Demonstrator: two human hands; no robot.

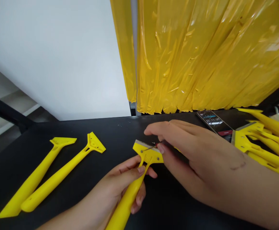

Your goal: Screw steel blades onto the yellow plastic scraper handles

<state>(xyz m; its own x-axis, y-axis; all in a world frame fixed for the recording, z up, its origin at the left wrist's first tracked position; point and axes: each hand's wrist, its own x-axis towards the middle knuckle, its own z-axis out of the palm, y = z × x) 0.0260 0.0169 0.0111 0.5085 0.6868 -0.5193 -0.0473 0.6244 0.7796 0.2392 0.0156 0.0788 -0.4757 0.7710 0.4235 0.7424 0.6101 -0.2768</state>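
Observation:
In the lower middle of the head view, my left hand [120, 188] is closed around the neck of a yellow scraper [131, 195]. The scraper's wide head points away from me, with a metal blade along its far edge and two screws on its face. My right hand [189, 153] pinches a small screwdriver [151, 148] with a thin shaft and a reddish handle, which the fingers mostly hide. Its tip is at the left screw of the head; whether it sits in the slot I cannot tell. A tiny screw [153, 143] shows just beyond the blade.
Two yellow scraper bodies [60, 172] lie side by side on the black table [120, 134] at left. Several more scrapers [261, 150] are piled at right. A phone [213, 123] with a lit screen lies behind my right hand. A yellow plastic curtain [189, 57] hangs behind the table.

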